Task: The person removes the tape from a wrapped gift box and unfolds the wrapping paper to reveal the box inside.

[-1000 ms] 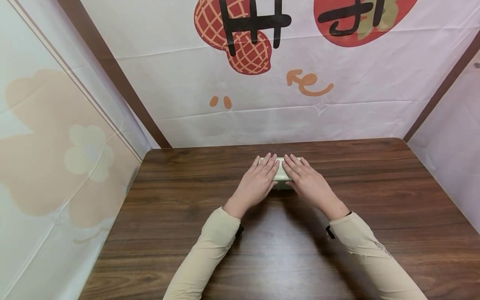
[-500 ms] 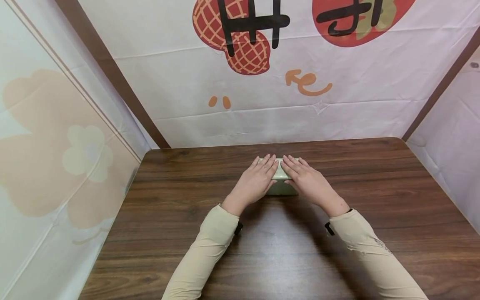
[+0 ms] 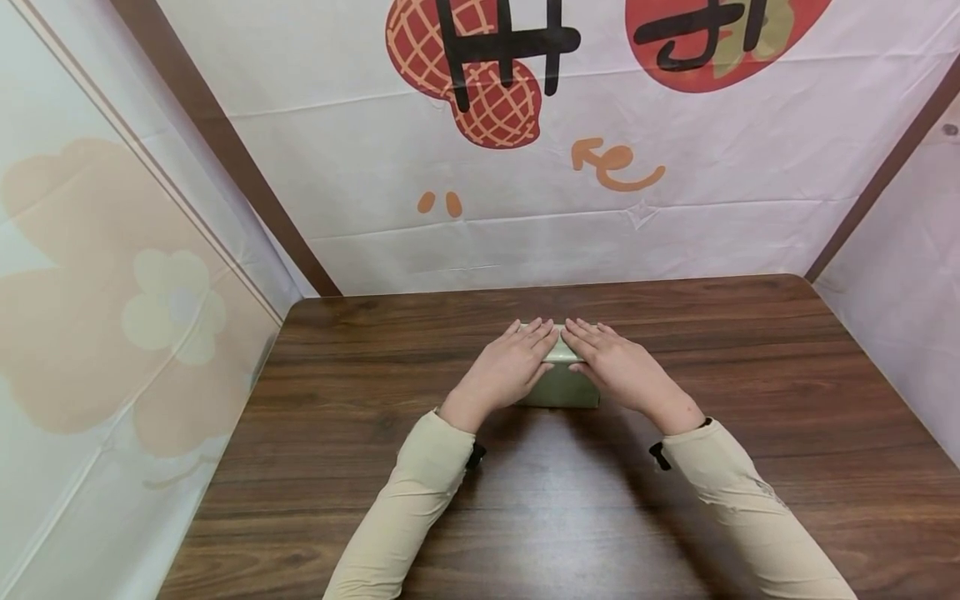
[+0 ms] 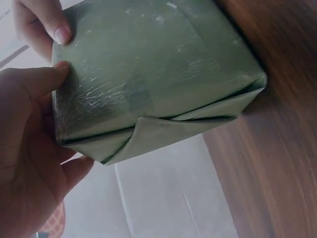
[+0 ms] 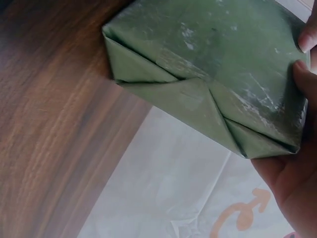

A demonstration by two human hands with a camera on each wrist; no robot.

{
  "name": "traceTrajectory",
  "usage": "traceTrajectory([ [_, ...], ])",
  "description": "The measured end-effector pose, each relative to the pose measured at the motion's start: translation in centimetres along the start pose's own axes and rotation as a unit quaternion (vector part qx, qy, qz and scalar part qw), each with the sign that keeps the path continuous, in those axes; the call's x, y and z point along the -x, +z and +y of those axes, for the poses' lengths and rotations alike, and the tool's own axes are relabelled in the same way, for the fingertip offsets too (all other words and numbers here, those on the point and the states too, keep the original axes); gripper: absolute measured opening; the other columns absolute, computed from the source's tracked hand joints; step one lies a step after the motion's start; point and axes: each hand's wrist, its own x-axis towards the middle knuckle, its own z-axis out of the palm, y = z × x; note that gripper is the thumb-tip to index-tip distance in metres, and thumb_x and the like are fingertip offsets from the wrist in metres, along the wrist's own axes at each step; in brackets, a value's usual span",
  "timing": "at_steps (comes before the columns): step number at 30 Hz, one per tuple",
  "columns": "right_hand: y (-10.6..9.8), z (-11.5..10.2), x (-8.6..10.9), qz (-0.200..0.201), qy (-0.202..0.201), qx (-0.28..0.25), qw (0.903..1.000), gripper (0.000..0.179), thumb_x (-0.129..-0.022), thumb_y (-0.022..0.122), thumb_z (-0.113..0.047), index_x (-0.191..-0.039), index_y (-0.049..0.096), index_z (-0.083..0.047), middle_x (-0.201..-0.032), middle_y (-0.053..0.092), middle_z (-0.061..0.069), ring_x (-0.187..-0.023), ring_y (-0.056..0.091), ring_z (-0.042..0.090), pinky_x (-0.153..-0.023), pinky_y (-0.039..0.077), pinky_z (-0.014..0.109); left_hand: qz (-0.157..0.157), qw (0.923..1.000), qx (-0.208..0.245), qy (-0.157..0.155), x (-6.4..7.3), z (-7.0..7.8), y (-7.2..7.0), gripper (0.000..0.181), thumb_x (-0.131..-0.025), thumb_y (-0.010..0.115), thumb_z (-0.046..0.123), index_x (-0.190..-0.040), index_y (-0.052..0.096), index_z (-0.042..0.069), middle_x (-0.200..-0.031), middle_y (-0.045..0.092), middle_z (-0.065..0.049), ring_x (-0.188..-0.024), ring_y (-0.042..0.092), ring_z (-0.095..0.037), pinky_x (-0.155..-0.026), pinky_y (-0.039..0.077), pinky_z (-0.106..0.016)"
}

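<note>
A green paper-wrapped box (image 3: 558,387) stands near the far side of the table, its scuffed near face turned toward me. My left hand (image 3: 504,367) grips the box's upper left part, fingers laid over the top and thumb on the near face. Mirroring it, my right hand (image 3: 622,369) holds the upper right part. Both thumbs press close together near the upper edge in the left wrist view. Folded paper flaps (image 4: 163,131) close the left end, and similar folds (image 5: 173,101) show on the right end. The far side of the box is hidden.
The dark wood-grain table (image 3: 360,467) stretches around the box. Behind its far edge hangs a white printed curtain (image 3: 525,242); another with a pale flower print (image 3: 180,308) runs along the left side. Black straps (image 3: 660,456) sit at the wrists.
The box's near face has come more into view, and its lower edge has shifted toward me. Both hands have dipped slightly with it, keeping the same hold.
</note>
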Motion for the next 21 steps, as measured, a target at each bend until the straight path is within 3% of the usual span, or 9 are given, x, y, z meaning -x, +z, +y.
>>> traceTrajectory([
  [10,-1.7,-0.1,-0.5,-0.069,0.039,-0.105,0.9913,0.049,-0.095,0.057,-0.023,-0.137,0.048,0.000,-0.140,0.046,0.018,-0.125,0.045,0.038,-0.098,0.039,0.053,-0.067,0.9931,0.095,-0.014,0.2,-0.2,-2.1,0.048,-0.101,0.044,0.028,-0.143,0.041,0.003,-0.145,0.040,-0.012,-0.136,0.034,-0.024,-0.112,0.023,-0.042],
  [12,-1.7,0.0,-0.7,-0.070,0.044,-0.117,0.9897,0.048,-0.095,0.057,-0.023,-0.137,0.048,0.001,-0.139,0.046,0.019,-0.125,0.045,0.038,-0.099,0.038,0.052,-0.055,0.9944,0.089,-0.017,0.2,-0.2,-2.0,0.048,-0.101,0.044,0.028,-0.142,0.041,0.004,-0.145,0.040,-0.012,-0.135,0.035,-0.024,-0.111,0.023,-0.042],
  [15,-1.3,0.2,-1.1,-0.051,0.049,-0.111,0.9913,0.047,-0.095,0.057,-0.022,-0.135,0.050,0.002,-0.138,0.047,0.020,-0.126,0.044,0.038,-0.102,0.035,0.052,-0.010,0.9981,0.057,-0.023,0.4,-0.1,-1.4,0.048,-0.100,0.048,0.027,-0.141,0.043,0.004,-0.144,0.042,-0.011,-0.134,0.037,-0.023,-0.111,0.025,-0.041],
  [18,-0.6,0.4,-1.3,-0.011,0.051,-0.078,0.9955,0.046,-0.095,0.058,-0.021,-0.133,0.051,0.004,-0.139,0.046,0.021,-0.129,0.040,0.038,-0.106,0.030,0.051,0.035,0.9986,0.021,-0.033,0.4,0.0,-0.5,0.049,-0.098,0.051,0.026,-0.141,0.043,0.003,-0.144,0.043,-0.011,-0.133,0.038,-0.024,-0.111,0.025,-0.040],
  [21,0.5,0.4,-1.4,0.033,0.048,-0.030,0.9979,0.048,-0.093,0.060,-0.019,-0.133,0.050,0.006,-0.141,0.043,0.021,-0.134,0.033,0.036,-0.109,0.025,0.049,0.062,0.9973,-0.012,-0.037,0.2,-0.1,0.5,0.051,-0.099,0.050,0.025,-0.142,0.039,0.000,-0.145,0.041,-0.013,-0.135,0.035,-0.025,-0.111,0.024,-0.038],
])
